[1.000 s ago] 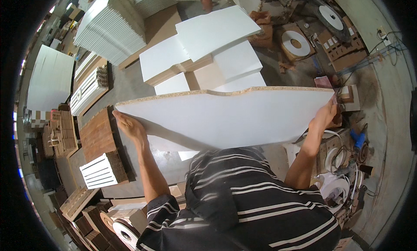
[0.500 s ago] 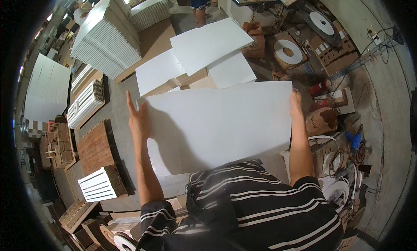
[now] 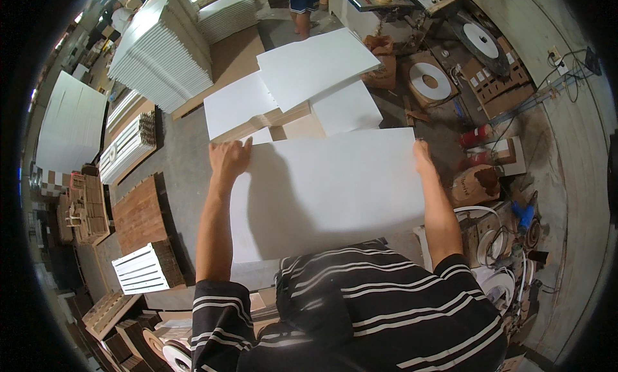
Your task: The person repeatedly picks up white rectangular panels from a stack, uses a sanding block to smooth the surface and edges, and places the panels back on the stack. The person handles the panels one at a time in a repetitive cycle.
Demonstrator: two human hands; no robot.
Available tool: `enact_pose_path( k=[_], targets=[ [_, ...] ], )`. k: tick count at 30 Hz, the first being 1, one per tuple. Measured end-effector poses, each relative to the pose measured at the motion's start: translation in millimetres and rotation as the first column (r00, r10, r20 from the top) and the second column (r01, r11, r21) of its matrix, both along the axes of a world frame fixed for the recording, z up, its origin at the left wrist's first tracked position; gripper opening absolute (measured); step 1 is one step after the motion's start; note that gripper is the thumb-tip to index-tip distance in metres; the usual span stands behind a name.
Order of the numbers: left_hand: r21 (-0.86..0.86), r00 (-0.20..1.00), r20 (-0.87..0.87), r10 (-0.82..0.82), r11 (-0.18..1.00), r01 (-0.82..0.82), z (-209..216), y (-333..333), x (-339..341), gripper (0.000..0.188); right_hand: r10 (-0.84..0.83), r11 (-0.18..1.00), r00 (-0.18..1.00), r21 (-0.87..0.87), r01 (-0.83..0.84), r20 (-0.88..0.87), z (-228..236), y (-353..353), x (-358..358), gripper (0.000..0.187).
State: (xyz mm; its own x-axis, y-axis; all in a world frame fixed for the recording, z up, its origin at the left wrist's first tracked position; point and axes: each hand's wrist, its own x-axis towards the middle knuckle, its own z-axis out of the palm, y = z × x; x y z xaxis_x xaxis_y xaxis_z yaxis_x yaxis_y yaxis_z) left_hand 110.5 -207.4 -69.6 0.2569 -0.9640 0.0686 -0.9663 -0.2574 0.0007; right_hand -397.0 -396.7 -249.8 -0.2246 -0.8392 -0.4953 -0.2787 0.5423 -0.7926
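Note:
In front of my body lies a large white panel [image 3: 335, 185], long side across, with shadows on its left part. My left hand [image 3: 230, 158] is at its far left corner, fingers curled over the edge. At the far right corner my right hand [image 3: 421, 154] grips the side edge, its fingertips partly hidden. Just beyond, more white panels [image 3: 318, 69] lie loosely overlapped and askew. Between them shows a brown, bare-edged stack [image 3: 286, 118].
A tall stack of white panels [image 3: 161, 56] stands at the far left. Slatted white pieces [image 3: 141, 272] and a brown board [image 3: 138, 214] lie to the left. On the right are edging rolls [image 3: 427, 80], paper bags [image 3: 476, 185] and cables. Another person's legs [image 3: 302, 11] show at the back.
My left hand has moved right and its spread fingers have curled at the panel's corner. The panel's right edge and my right hand have shifted slightly left.

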Motion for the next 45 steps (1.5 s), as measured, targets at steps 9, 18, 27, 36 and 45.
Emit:
enact_pose_path(
  k=[9,18,27,36,45],
  targets=[
    [0.090,0.969,-0.233,-0.080,0.991,0.104,-30.7,-25.5,-37.6,0.057,-0.064,0.997,0.997,0.032,0.063,0.030,-12.6,16.1,-9.9,0.042],
    [0.071,0.968,-0.239,-0.076,0.993,0.095,-47.5,-4.0,-36.7,0.058,0.043,0.614,0.908,-0.706,-0.353,-0.416,113.5,55.0,80.9,0.034],
    [0.059,0.964,-0.247,-0.097,0.992,0.115,-40.2,-3.4,-43.3,0.057,0.556,0.173,0.639,-0.678,-0.714,-0.531,133.8,119.0,240.3,0.043],
    [0.060,0.964,-0.253,-0.074,0.994,0.092,-35.0,0.7,-39.8,0.056,0.566,0.303,0.292,-0.135,-0.943,-0.771,167.8,91.8,232.1,0.040],
    [0.168,0.969,-0.246,-0.022,0.984,0.065,-35.2,4.4,-36.3,0.055,0.426,0.261,-0.141,0.271,-0.926,-0.894,161.8,100.0,230.6,0.038]
  ],
)
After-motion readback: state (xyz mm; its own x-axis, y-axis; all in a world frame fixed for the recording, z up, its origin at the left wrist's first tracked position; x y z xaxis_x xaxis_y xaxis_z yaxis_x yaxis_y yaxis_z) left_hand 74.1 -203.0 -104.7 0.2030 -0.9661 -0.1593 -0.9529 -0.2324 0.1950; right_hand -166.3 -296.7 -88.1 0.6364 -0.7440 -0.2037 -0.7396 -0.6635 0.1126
